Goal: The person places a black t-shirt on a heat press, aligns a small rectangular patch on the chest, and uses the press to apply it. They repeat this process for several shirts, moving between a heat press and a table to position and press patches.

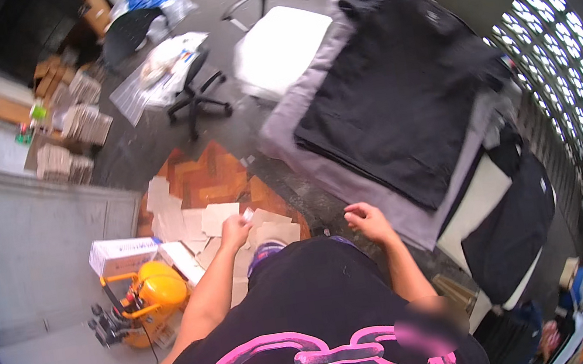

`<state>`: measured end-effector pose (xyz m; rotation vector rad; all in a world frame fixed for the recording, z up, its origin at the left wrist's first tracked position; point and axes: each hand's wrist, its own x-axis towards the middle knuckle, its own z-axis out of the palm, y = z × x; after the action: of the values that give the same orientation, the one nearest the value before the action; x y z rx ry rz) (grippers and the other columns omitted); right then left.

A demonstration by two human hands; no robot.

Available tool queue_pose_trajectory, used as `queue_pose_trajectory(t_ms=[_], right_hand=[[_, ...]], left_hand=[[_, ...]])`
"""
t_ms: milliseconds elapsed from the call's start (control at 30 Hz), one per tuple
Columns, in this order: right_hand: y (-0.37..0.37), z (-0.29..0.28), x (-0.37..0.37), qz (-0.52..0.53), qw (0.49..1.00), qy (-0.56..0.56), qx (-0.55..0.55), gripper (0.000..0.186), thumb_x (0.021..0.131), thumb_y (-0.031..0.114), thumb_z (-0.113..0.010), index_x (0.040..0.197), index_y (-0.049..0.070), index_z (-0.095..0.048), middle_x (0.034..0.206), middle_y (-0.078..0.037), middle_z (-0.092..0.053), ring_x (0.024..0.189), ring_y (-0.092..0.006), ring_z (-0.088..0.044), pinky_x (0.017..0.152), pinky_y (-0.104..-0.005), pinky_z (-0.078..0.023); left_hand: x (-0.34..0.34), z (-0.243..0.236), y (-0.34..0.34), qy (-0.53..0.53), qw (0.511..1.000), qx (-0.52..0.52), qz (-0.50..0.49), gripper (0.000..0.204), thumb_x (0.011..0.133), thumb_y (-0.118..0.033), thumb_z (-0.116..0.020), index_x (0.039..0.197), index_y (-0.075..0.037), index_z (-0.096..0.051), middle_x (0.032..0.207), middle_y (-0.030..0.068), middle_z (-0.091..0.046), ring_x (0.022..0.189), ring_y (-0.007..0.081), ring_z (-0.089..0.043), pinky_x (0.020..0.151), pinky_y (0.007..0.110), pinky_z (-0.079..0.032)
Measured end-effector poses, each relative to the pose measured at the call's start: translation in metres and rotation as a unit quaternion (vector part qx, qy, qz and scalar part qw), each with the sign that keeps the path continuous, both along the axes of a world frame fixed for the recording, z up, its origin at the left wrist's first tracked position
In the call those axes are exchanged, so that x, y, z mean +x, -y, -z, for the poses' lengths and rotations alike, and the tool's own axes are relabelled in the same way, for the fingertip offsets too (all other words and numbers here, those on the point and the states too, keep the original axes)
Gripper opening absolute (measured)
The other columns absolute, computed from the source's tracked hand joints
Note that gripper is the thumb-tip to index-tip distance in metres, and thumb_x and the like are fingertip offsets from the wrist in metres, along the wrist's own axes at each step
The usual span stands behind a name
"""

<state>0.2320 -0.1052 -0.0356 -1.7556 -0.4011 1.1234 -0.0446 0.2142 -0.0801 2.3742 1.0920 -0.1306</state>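
My left hand is closed on a small white tag-like piece, held out in front of my left side above the scattered cardboard sheets. My right hand hangs beside the near edge of the table, apart from the cloth, its fingers loosely bent and a little apart with nothing seen in them. Ahead to the right, a black garment lies spread flat over a grey cloth on the table. A second black garment is draped over a pale surface at the right.
At the left on the floor stand a yellow air compressor and a white box. Stacked cardboard pieces sit farther back. An office chair bears plastic bags. A white-covered block adjoins the table.
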Motion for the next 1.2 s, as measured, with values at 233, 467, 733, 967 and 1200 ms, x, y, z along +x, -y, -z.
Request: queue_pose_trajectory(t_ms=[233, 467, 733, 967, 1200], right_hand=[[-0.197, -0.080, 0.121, 0.021, 0.974, 0.201, 0.103, 0.019, 0.091, 0.014, -0.069, 0.103, 0.000, -0.070, 0.088, -0.004, -0.071, 0.081, -0.0102, -0.064, 0.075, -0.0274, -0.052], [-0.414, -0.049, 0.167, 0.058, 0.956, 0.247, 0.145, 0.014, 0.094, 0.013, -0.067, 0.097, 0.000, -0.070, 0.080, 0.002, -0.065, 0.072, -0.0066, -0.058, 0.067, -0.0231, -0.047], [-0.687, 0.015, 0.174, 0.035, 0.969, 0.244, 0.001, 0.025, 0.087, 0.024, -0.066, 0.094, 0.001, -0.072, 0.087, -0.017, -0.073, 0.083, -0.0268, -0.071, 0.078, -0.0383, -0.054], [-0.886, 0.035, 0.296, 0.205, 0.935, 0.277, -0.083, 0.065, 0.083, 0.038, -0.072, 0.133, 0.002, -0.052, 0.138, -0.027, -0.051, 0.122, -0.0379, -0.055, 0.101, -0.0452, -0.045], [-1.006, 0.039, 0.411, 0.260, 0.924, 0.086, -0.266, 0.100, 0.077, 0.047, -0.075, 0.144, -0.005, -0.022, 0.145, -0.032, -0.038, 0.125, -0.0457, -0.053, 0.103, -0.0494, -0.045]], left_hand=[[-0.279, 0.105, 0.027, -0.275, 0.927, -0.059, -0.248, 0.039, 0.090, -0.036, -0.050, 0.082, -0.008, -0.077, 0.090, 0.0170, -0.073, 0.088, 0.0352, -0.070, 0.083, 0.045, -0.053], [-0.224, 0.129, -0.022, -0.271, 0.892, -0.169, -0.319, 0.037, 0.090, -0.033, -0.052, 0.082, -0.006, -0.077, 0.089, 0.0184, -0.073, 0.089, 0.0348, -0.070, 0.084, 0.047, -0.052], [-0.109, 0.080, -0.462, 0.014, 0.922, -0.023, -0.386, 0.015, 0.083, -0.015, -0.067, 0.088, -0.009, -0.080, 0.083, 0.0162, -0.074, 0.076, 0.0255, -0.071, 0.077, 0.037, -0.054], [0.061, -0.018, -0.799, 0.056, 0.945, 0.058, -0.317, 0.016, 0.085, -0.004, -0.065, 0.096, -0.003, -0.077, 0.088, 0.0135, -0.076, 0.079, 0.0190, -0.070, 0.074, 0.034, -0.053], [0.261, -0.033, -0.841, 0.060, 0.996, -0.003, -0.070, 0.016, 0.082, 0.000, -0.065, 0.090, -0.005, -0.077, 0.093, 0.0163, -0.072, 0.090, 0.0309, -0.070, 0.083, 0.038, -0.053]])
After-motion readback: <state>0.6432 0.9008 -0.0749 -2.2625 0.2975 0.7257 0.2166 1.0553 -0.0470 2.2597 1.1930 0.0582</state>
